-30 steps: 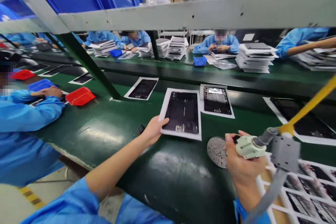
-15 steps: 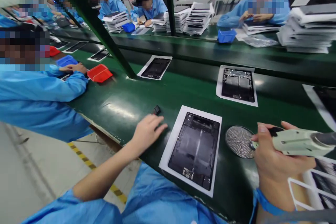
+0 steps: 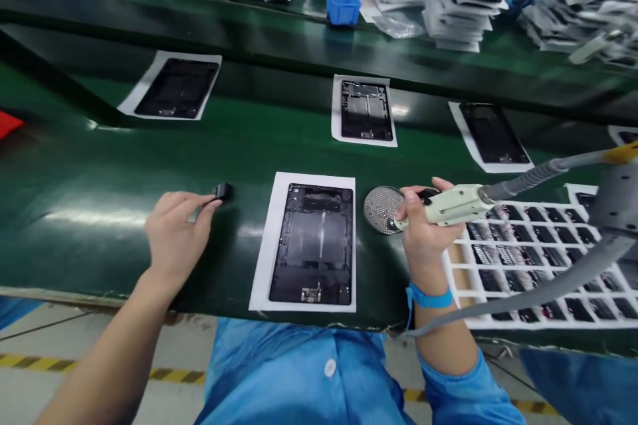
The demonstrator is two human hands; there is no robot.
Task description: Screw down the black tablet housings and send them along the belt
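My left hand [image 3: 177, 232] pinches a small black block [image 3: 222, 192] between thumb and fingertips, low over the green bench. In my right hand [image 3: 423, 242] is a pale green electric screwdriver [image 3: 458, 204] with a grey cable, held nearly level and pointing left. Its tip meets a round, dimpled metal dish [image 3: 381, 209]; whether a screw is on the tip is too small to tell. Between my hands lies an opened tablet housing [image 3: 314, 239], dark inside, on a white paper sheet [image 3: 266, 249]. A blue band circles my right wrist.
A white compartment tray [image 3: 548, 324] of dark parts sits at right, crossed by a thick grey cable [image 3: 563, 279]. Further tablet housings on paper, such as one [image 3: 367, 113], line the far side. Beyond are a blue bin [image 3: 343, 8], paper stacks [image 3: 463, 13] and co-workers' hands.
The view has swung right and down. My left hand has closed its fingers on the black block, which it only neared before. My right hand still holds the screwdriver at the dish.
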